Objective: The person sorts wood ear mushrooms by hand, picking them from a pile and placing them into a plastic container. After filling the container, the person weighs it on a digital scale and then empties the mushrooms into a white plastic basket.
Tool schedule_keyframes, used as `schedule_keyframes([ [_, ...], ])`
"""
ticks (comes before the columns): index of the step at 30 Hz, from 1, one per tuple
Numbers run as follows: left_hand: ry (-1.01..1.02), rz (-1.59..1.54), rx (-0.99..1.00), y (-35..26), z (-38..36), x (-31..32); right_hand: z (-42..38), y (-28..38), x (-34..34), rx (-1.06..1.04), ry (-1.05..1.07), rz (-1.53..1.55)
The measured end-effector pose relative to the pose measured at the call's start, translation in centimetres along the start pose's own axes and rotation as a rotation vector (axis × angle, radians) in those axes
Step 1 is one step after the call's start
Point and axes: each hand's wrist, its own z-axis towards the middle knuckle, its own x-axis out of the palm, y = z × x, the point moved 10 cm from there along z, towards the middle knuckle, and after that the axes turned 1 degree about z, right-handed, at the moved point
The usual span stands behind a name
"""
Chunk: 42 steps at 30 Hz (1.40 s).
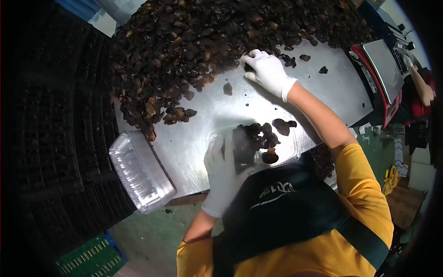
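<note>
At the left hand [221,173], a clear tray [289,147].

A shiny metal worktop [339,94] carries a big heap of dark, crinkly pieces [221,34]. A few loose bits [323,70] lie apart from it. A clear tray [290,150] sits near the front edge; more clear tubs [138,173], at the left, may rest there too.

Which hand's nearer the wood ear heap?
Right: the right hand is at the edge of the wood ear heap; the left hand is farther off, at the clear plastic tray.
</note>
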Motion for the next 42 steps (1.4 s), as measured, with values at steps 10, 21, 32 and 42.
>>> schedule_keyframes([
  [10, -0.273, -0.142, 0.096, 5.1, 12.2, -3.0, 6.2, 1.1, 1.0, -0.104, -0.063, -0.072],
  [21, -0.095, 0.119, 0.056, 8.2, 17.8, 2.4, 0.9, -0.2, 0.2, -0.116, 0.096, 0.081],
  [32, -0.254, 0.054, 0.089, 8.7, 19.2, 2.5, -0.8, -2.7, -3.9, -0.050, -0.026, 0.048],
  [42, 0.161, -0.805, 0.451, -13.2, 8.3, -0.2, -4.4, -8.1, -9.5, 0.021, 0.052, 0.005],
])
